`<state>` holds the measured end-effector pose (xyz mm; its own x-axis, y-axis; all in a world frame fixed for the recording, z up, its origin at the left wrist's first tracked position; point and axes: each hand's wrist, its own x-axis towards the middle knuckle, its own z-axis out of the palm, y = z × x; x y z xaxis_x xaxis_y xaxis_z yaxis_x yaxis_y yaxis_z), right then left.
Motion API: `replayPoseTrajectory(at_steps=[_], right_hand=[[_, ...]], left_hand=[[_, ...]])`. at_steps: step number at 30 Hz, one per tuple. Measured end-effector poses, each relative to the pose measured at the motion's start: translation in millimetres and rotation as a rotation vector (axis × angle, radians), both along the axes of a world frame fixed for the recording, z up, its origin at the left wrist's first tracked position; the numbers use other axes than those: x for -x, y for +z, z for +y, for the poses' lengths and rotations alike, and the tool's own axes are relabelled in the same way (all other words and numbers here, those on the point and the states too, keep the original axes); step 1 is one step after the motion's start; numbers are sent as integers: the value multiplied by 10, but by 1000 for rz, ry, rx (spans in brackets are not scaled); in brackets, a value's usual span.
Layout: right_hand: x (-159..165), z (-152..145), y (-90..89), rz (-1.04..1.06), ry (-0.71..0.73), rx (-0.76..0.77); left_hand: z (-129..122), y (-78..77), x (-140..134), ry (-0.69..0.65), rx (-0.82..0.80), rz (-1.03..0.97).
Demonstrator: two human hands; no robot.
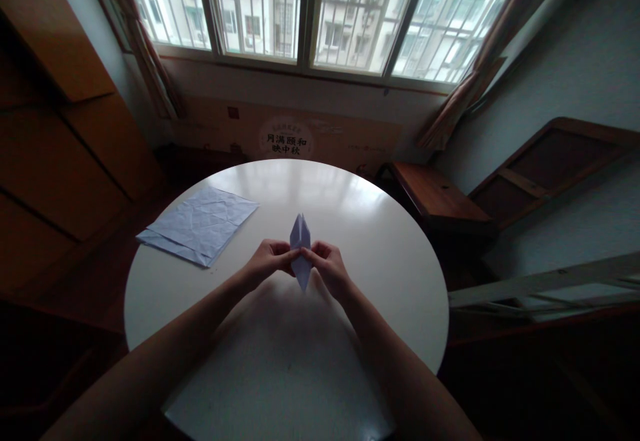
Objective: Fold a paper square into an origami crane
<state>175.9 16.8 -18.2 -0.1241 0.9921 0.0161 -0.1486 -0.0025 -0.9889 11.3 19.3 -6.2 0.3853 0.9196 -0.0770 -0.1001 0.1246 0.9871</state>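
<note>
A small piece of folded origami paper (301, 233), pale bluish-white and shaped like a narrow diamond, is held over the middle of the table. Its upper end is split into two points and its lower end tapers to a single tip. My left hand (273, 258) grips it from the left, and my right hand (326, 263) grips it from the right. Both thumbs press on the near face at mid-height, their tips almost meeting. The other fingers curl behind the paper and are partly hidden.
The round white table (395, 254) carries creased sheets of paper (205, 221) at its left edge. Beyond it, a printed box or panel (345, 136) stands under the window. A wooden stool or small table (440, 191) is at the right, wooden cabinets (55, 154) at the left.
</note>
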Motion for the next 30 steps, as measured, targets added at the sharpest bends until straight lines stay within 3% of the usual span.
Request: replayPoseTrajectory(at_steps=[10,15,17,21,24,27,30], right_hand=[[-25,-55,102,-18,70,-78],[-12,-64,103,1,34,-97],[-8,-41,64,-7,-16,-100],[-22,6,-20,-100,-131,-152],[-26,11,-45,-143,-126,-202],[-13,-5,-34,-187,-98,-246],[2,-23,-9,-213,-67,-283]], left_hand=[[-15,32,11,-44,-37,-54],[-12,7,-20,-31,-29,-29],[-11,-8,-38,64,-106,18],[-8,-38,-42,345,-484,210],[-15,-48,-43,269,-630,301],[-30,-39,-71,147,-547,223],[-38,-4,-91,115,-409,146]])
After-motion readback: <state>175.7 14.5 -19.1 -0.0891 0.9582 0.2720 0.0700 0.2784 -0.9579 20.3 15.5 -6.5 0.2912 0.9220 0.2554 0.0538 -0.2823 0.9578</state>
